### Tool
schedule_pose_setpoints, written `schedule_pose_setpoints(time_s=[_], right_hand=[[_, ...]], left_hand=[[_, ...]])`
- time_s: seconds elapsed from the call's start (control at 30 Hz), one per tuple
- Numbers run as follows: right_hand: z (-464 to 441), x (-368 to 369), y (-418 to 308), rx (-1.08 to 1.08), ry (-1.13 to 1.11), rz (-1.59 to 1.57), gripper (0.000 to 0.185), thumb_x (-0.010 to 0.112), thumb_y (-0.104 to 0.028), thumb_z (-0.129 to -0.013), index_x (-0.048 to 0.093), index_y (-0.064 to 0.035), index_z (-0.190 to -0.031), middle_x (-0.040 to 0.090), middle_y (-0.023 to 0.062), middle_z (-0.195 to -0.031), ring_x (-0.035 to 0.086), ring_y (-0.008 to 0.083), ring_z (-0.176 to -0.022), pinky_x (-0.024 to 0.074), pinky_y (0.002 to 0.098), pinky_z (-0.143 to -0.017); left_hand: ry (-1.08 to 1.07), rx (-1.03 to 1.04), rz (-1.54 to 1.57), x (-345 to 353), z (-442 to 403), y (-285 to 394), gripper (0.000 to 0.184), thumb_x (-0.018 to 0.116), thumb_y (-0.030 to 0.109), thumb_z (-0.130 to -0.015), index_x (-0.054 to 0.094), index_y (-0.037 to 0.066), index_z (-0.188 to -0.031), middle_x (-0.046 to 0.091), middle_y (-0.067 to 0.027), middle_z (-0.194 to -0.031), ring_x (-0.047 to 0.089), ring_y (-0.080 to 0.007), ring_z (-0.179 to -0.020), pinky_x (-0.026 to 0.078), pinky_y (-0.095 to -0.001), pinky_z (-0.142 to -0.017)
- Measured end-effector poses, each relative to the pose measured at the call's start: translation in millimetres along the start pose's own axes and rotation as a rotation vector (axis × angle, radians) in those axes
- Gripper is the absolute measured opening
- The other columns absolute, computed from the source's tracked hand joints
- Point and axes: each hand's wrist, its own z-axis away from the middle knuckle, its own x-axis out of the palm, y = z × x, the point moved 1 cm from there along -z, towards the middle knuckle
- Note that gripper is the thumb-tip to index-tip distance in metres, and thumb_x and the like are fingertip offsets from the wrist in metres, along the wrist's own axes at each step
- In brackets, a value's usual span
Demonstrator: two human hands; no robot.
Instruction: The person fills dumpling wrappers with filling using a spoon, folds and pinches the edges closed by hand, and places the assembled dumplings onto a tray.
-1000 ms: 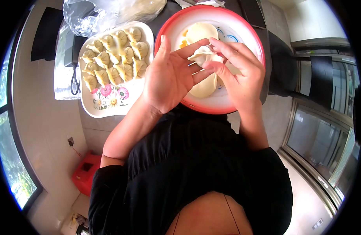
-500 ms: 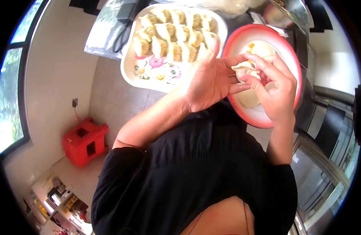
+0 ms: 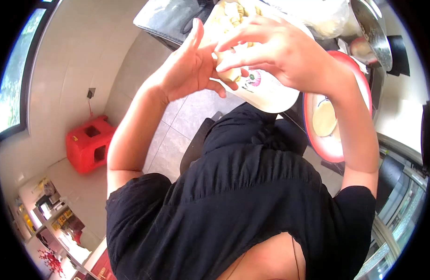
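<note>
A pale folded dumpling (image 3: 230,73) lies across the fingers of my left hand (image 3: 189,70), which is turned palm up with its thumb raised. From the right, my right hand (image 3: 294,56) reaches over, its thumb and forefinger bent around the same dumpling. Both hands are above the near left edge of a white flower-patterned tray (image 3: 271,100). Rows of finished dumplings (image 3: 236,13) sit on that tray, partly hidden behind my hands. Under my right forearm is a red-rimmed enamel plate (image 3: 308,112) holding round dough wrappers (image 3: 324,119).
A metal bowl (image 3: 373,35) stands at the far right, beside a clear plastic bag (image 3: 327,18). A silvery package (image 3: 166,18) lies at the back left. On the floor to the left is a red plastic stool (image 3: 88,144) by the wall.
Both hands have moved left with the dumpling, from over the red-rimmed plate to over the flowered tray. The camera view has shifted, and more dough wrapper shows on the plate.
</note>
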Motion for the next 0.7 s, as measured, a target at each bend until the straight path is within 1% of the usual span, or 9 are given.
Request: schedule_pose_setpoints(time_s=[0.07,0.1,0.2,0.3,0.4,0.5,0.6,0.63,0.7], right_hand=[[-19,8,10,-0.154,-0.066,0.066,0.028,0.064,-0.009,-0.077,0.076,-0.0206,-0.100,0.066,-0.0020,-0.112,0.059,0.0232,-0.109,0.0438,0.0386,-0.095],[-30,10,12,-0.237,-0.017,0.138,0.021,0.067,-0.014,-0.074,0.077,-0.0218,-0.092,0.069,-0.0030,-0.104,0.062,0.0233,-0.103,0.0489,0.0392,-0.085],[-54,-2,15,-0.165,-0.293,-0.003,0.018,0.067,-0.025,-0.073,0.076,-0.0259,-0.089,0.069,-0.0075,-0.096,0.060,0.0184,-0.104,0.0431,0.0414,-0.090],[-64,6,24,-0.278,-0.289,0.076,0.014,0.067,-0.025,-0.073,0.075,-0.0244,-0.084,0.069,-0.0051,-0.088,0.063,0.0166,-0.093,0.0446,0.0378,-0.087],[-66,12,30,-0.264,-0.294,-0.047,0.012,0.067,-0.024,-0.072,0.075,-0.0240,-0.081,0.068,-0.0035,-0.082,0.065,0.0177,-0.082,0.0461,0.0368,-0.084],[-65,19,35,-0.201,-0.282,-0.069,0.010,0.068,-0.024,-0.072,0.075,-0.0238,-0.078,0.069,-0.0025,-0.080,0.066,0.0203,-0.078,0.0485,0.0361,-0.079],[-65,17,36,-0.221,-0.241,-0.025,0.008,0.068,-0.023,-0.072,0.075,-0.0237,-0.076,0.069,-0.0012,-0.079,0.066,0.0227,-0.077,0.0510,0.0358,-0.073],[-66,13,35,-0.241,-0.222,-0.012,0.008,0.068,-0.023,-0.073,0.075,-0.0237,-0.076,0.069,-0.0007,-0.079,0.066,0.0233,-0.077,0.0518,0.0357,-0.071],[-66,8,34,-0.204,-0.211,0.052,0.007,0.068,-0.023,-0.073,0.074,-0.0230,-0.075,0.069,-0.0001,-0.080,0.066,0.0238,-0.077,0.0515,0.0362,-0.071]], left_hand=[[-0.057,-0.019,-0.185,-12,1,11,0.097,0.010,0.081,-0.087,0.042,0.009,-0.142,0.063,-0.0223,-0.120,0.070,-0.0257,-0.090,0.060,-0.0332,-0.067],[-0.065,-0.032,-0.215,-16,2,15,0.097,0.009,0.081,-0.086,0.044,0.009,-0.140,0.064,-0.0219,-0.118,0.071,-0.0251,-0.089,0.060,-0.0323,-0.066],[-0.090,-0.076,-0.284,-28,2,23,0.099,0.009,0.083,-0.085,0.047,0.008,-0.136,0.066,-0.0209,-0.114,0.071,-0.0234,-0.085,0.060,-0.0302,-0.064],[-0.073,-0.118,-0.289,-36,-3,22,0.100,0.009,0.083,-0.083,0.048,0.006,-0.133,0.067,-0.0209,-0.108,0.071,-0.0216,-0.079,0.060,-0.0285,-0.064],[-0.172,-0.191,-0.220,-45,-6,23,0.107,0.005,0.087,-0.080,0.051,0.003,-0.128,0.066,-0.0179,-0.110,0.067,-0.0176,-0.077,0.052,-0.0262,-0.061],[-0.091,-0.139,-0.182,-44,-7,20,0.103,0.008,0.084,-0.083,0.046,0.003,-0.133,0.065,-0.0243,-0.109,0.071,-0.0234,-0.080,0.059,-0.0301,-0.063],[-0.106,-0.156,-0.161,-38,1,28,0.102,0.007,0.082,-0.085,0.045,0.002,-0.135,0.065,-0.0244,-0.112,0.070,-0.0249,-0.079,0.057,-0.0300,-0.060],[-0.082,-0.153,-0.190,-40,4,30,0.097,0.013,0.080,-0.088,0.043,0.002,-0.138,0.065,-0.0234,-0.114,0.070,-0.0254,-0.076,0.055,-0.0288,-0.059],[0.111,-0.095,-0.379,-39,19,40,0.093,0.017,0.077,-0.091,0.043,0.002,-0.138,0.066,-0.0225,-0.113,0.070,-0.0247,-0.076,0.055,-0.0280,-0.058]])
